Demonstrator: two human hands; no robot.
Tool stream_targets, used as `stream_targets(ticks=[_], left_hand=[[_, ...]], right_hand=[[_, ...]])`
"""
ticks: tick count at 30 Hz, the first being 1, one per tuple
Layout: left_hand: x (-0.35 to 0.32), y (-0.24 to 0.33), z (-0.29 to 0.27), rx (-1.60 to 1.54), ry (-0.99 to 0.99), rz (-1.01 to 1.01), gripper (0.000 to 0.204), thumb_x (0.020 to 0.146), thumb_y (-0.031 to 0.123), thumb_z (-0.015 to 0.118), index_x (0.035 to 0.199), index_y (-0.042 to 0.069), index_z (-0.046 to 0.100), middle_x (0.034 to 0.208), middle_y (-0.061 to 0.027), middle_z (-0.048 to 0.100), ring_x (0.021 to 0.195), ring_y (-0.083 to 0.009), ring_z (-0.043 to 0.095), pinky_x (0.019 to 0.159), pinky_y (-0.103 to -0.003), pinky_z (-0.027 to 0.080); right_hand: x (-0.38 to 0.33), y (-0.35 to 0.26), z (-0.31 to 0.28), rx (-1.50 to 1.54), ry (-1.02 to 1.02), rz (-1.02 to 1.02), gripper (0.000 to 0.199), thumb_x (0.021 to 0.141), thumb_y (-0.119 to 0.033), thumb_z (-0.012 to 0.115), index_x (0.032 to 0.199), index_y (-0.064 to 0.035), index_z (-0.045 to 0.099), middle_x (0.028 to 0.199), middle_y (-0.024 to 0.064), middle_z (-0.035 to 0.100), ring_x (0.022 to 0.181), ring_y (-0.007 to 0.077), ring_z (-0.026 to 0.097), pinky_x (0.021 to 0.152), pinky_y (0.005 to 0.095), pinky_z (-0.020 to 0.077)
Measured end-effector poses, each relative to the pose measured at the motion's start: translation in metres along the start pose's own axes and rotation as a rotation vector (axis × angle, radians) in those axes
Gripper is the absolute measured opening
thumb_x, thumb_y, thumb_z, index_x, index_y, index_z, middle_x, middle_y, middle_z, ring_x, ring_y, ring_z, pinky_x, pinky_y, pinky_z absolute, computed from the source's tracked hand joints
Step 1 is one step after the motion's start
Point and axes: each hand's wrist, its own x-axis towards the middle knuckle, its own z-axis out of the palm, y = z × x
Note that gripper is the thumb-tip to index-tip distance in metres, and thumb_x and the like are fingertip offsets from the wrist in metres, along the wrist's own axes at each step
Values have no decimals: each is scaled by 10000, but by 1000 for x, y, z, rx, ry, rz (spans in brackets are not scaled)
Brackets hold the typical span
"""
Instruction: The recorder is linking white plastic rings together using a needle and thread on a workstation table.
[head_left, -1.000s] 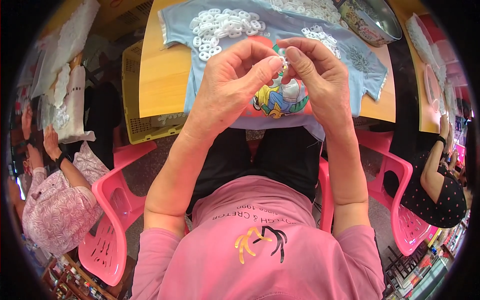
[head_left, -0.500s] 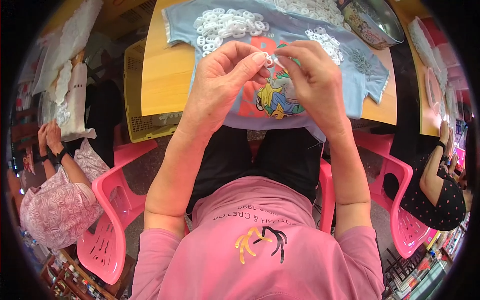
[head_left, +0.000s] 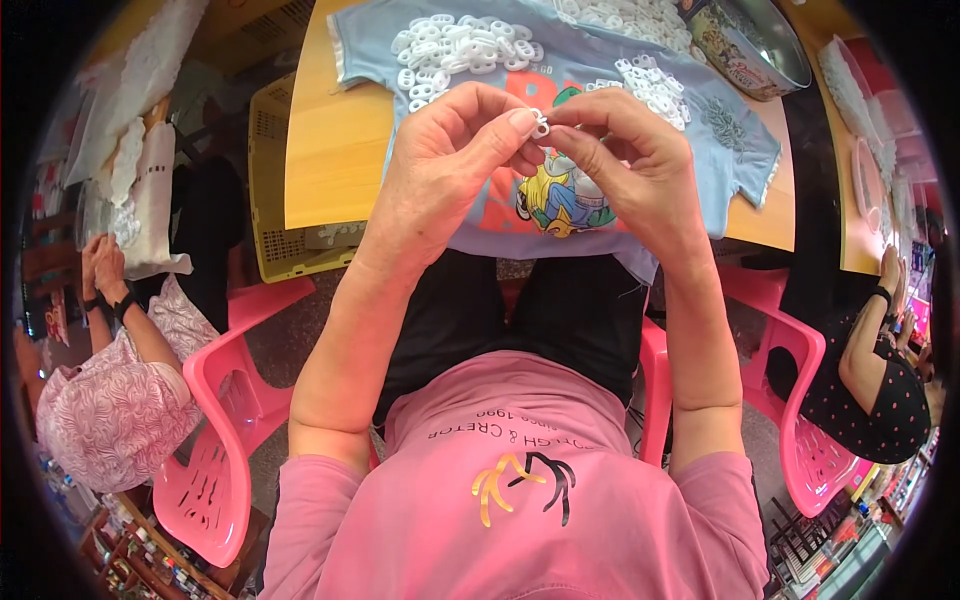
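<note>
Above the table, a small white plastic piece with holes (head_left: 541, 124) is pinched between the thumb and fingers of my left hand (head_left: 445, 150). My right hand (head_left: 645, 165) meets it from the other side, thumb and index finger closed at its edge. Anything between those right fingertips is too small to make out. Beneath both hands lies a light blue T-shirt (head_left: 740, 165) with a cartoon print. Similar white pieces form a pile (head_left: 462, 48) at the left and another pile (head_left: 655, 90) at the right. Small thin greyish bits (head_left: 724, 122) lie on the right sleeve side.
The shirt covers much of a wooden table (head_left: 330, 160). More white pieces (head_left: 630, 18) lie at the back, beside a metal tin (head_left: 755, 50). A yellow crate (head_left: 268, 215) stands left of the table. Pink chairs (head_left: 215, 440) and two co-workers flank me.
My right hand has lowered slightly and turned, its fingertips now closer together against the white piece. My left hand keeps its pinch, almost unmoved.
</note>
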Motion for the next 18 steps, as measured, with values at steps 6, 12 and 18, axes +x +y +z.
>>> stream_targets(ticks=[6, 12, 18], left_hand=[[1, 2, 4, 29, 25, 11, 195, 942, 178, 609, 968, -15, 626, 835, -70, 672, 793, -117, 644, 730, -246, 515], [-1, 6, 9, 21, 2, 12, 190, 949, 172, 597, 993, -13, 609, 878, -97, 688, 791, -128, 648, 733, -259, 524], [-5, 9, 15, 96, 7, 48, 184, 962, 159, 572, 1002, -18, 599, 881, -99, 678, 792, -132, 649, 744, -264, 522]], right_hand=[[0, -9, -2, -230, 29, -111, 125, 877, -14, 657, 995, 28, 664, 917, 41, 655, 739, 89, 594, 627, 223, 463], [-2, -10, -4, 316, 98, 211, 174, 927, -108, 622, 1034, 29, 633, 861, 43, 639, 661, 79, 548, 577, 220, 444], [-2, -10, -4, 426, 52, 281, 194, 936, -151, 611, 1025, 20, 627, 848, 38, 628, 658, 79, 545, 568, 226, 448]])
